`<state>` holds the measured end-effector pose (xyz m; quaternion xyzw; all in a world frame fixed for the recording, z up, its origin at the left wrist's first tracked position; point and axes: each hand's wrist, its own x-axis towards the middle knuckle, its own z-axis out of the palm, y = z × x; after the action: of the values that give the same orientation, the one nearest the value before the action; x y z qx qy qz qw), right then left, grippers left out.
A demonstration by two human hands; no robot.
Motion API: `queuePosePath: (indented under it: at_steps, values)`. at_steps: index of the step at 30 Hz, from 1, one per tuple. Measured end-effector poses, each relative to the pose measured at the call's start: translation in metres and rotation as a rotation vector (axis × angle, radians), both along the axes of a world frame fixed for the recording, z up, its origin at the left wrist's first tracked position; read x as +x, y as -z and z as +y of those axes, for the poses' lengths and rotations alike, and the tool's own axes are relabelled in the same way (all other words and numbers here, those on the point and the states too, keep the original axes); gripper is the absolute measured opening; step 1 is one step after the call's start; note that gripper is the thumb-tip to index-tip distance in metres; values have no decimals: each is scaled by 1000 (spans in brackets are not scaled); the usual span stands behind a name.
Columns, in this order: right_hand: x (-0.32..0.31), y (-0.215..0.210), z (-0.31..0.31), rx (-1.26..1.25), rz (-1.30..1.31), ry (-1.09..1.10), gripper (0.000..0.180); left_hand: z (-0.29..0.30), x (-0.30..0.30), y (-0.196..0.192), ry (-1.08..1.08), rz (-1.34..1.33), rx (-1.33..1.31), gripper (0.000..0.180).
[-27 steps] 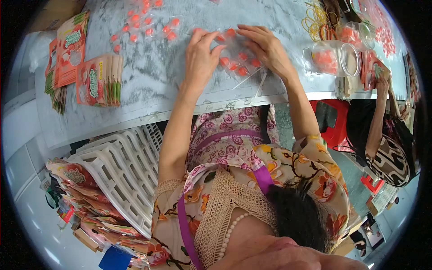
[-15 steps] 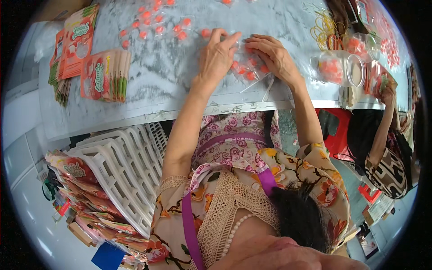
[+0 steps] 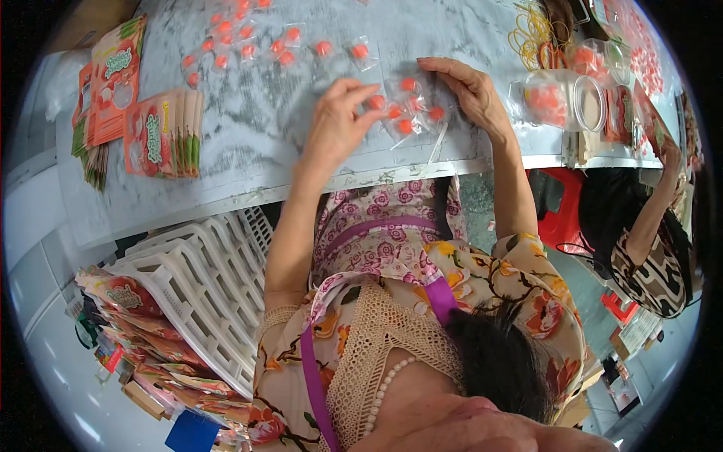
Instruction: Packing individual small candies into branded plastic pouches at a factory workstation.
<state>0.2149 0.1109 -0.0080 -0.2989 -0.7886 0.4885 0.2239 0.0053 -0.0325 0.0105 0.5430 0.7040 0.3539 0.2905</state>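
Observation:
My left hand (image 3: 337, 124) and my right hand (image 3: 468, 92) rest on the grey marbled table (image 3: 263, 135) on either side of a small cluster of clear sachets with orange-red sweets (image 3: 407, 111). My left hand's fingertips pinch one sachet (image 3: 376, 102) at the cluster's left edge. My right hand lies flat with its fingers curved over the far side of the cluster, touching the sachets. More of the same sachets (image 3: 248, 45) are scattered further back on the table.
Stacks of red and green printed packets (image 3: 162, 134) lie at the table's left. A clear tub with orange sweets (image 3: 561, 98) stands at the right beside yellow rubber bands (image 3: 531, 34). A white plastic crate (image 3: 203, 290) sits below the table. Another person (image 3: 648, 241) works at the right.
Both hands have drawn nearer to the table's front edge and closer together, gathering the sachets into a tighter cluster.

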Motion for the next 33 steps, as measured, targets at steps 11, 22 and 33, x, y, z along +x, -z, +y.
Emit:
queuePosePath:
  at_steps: [11, 22, 33]
  values:
    - [-34, -18, 11, 90, -62, -36, 32, 6, -81, 2, -281, 249, 237, 36]
    - [-93, -1, 23, 173, -34, -154, 42, 22, -112, 8, -300, 156, 29, 38]
    - [-86, 8, 30, -28, -8, -105, 43, 44, -118, -4, -148, 148, 195, 37]
